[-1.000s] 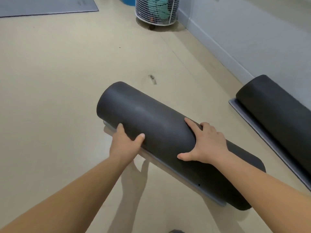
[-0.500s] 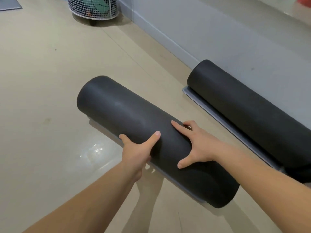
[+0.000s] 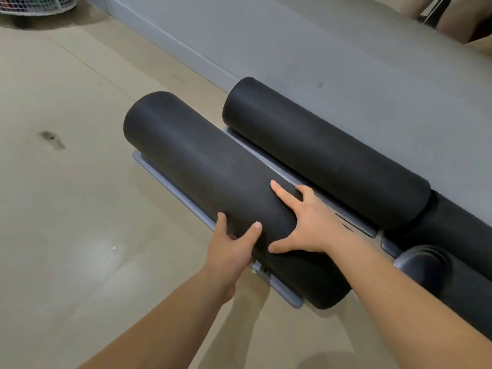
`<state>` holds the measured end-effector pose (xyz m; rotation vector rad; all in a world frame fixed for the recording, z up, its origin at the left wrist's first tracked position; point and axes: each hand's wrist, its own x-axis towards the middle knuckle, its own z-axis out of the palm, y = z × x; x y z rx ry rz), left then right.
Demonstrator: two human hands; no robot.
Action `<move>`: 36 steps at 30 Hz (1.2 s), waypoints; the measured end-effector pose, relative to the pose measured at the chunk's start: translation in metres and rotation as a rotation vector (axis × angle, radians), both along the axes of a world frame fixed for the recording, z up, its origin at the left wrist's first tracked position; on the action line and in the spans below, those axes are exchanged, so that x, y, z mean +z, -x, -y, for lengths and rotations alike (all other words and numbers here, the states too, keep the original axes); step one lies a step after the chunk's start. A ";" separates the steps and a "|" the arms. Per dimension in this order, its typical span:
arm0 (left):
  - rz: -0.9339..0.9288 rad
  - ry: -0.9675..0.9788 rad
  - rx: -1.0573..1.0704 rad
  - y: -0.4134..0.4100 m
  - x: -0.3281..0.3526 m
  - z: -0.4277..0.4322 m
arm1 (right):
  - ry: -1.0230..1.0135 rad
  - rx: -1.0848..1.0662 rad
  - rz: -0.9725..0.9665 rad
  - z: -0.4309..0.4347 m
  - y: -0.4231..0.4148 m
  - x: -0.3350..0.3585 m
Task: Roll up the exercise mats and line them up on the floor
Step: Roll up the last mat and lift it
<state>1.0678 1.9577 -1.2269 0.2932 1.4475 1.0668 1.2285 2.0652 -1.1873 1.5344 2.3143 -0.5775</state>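
Beige floor [image 3: 66,209] fills the left of the frame, marked with a dark scuff, and meets a grey wall [image 3: 346,49] that runs diagonally across the upper right. A white wire basket [image 3: 34,4] sits in the upper left corner.

In mid-frame the near rolled mat [image 3: 202,166] lies just beside a second rolled mat [image 3: 319,153] that sits along the wall. A third roll [image 3: 452,262] shows at the lower right edge. The left hand [image 3: 229,251] grips the near roll, thumb on top and fingers tucked under its near side. The right hand [image 3: 308,225] lies spread over the top, fingers open and pressing.

The step looks like setting this roll into line. To do it well, nudge it parallel to its neighbour with the ends level. Its loose grey flap [image 3: 170,179] pokes out underneath, so press down until the roll's weight pins it, or it may spring open.
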 end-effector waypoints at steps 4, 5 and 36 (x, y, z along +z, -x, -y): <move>0.017 -0.001 0.036 -0.012 -0.004 -0.006 | -0.088 0.014 0.024 0.004 0.004 -0.003; 0.038 0.014 0.027 -0.014 -0.004 -0.006 | -0.104 0.016 0.033 0.005 0.001 -0.003; -0.031 -0.053 -0.454 -0.025 0.003 -0.082 | -0.425 -0.148 0.289 -0.018 -0.081 -0.027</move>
